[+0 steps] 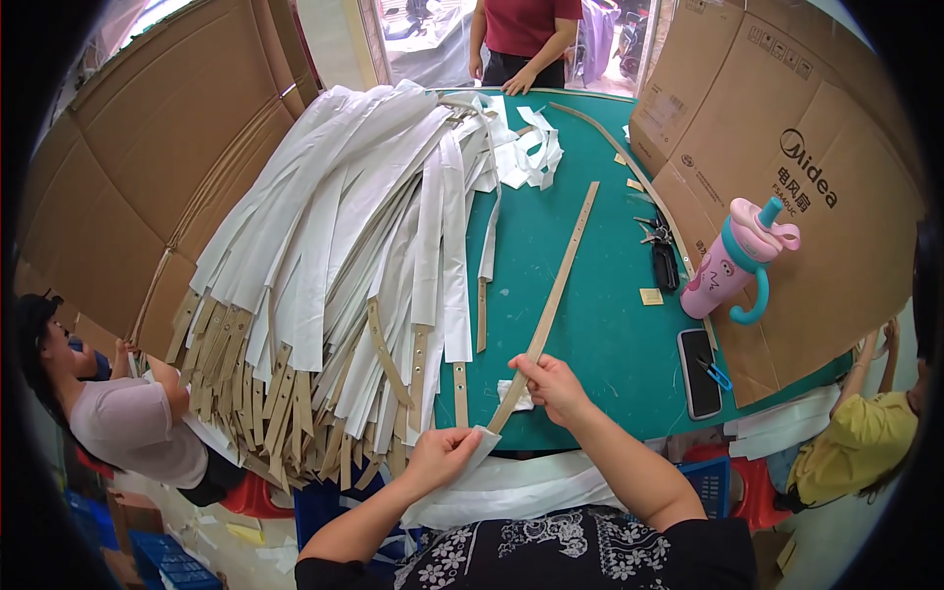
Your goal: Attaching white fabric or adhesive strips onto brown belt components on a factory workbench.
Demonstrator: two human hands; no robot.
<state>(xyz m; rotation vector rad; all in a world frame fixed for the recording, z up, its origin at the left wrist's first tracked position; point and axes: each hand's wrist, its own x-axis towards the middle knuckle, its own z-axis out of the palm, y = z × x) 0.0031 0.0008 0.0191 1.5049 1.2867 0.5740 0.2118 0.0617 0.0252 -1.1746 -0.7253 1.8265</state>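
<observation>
A long beige belt strip [562, 273] with small holes runs slantwise from the table's front edge toward the far right. My right hand [551, 386] pinches it a little above its near end. Closed beside that near end, my left hand [442, 458] grips a white wrapping strip [483, 448], which meets the belt there. How far the belt goes into the wrapping is hard to tell. A large heap of beige belts in white wrappings [334, 246] lies to the left, their bare ends with eyelets hanging at the near edge. More white strips [531, 482] lie across my lap.
On the green table [531, 236], a pink tumbler [728, 261], phone [698, 374], small blue cutter [715, 374] and keys [655, 232] stand or lie at right. Cardboard sheets [777, 147] wall both sides. A person in red [528, 29] stands opposite; others sit left and right.
</observation>
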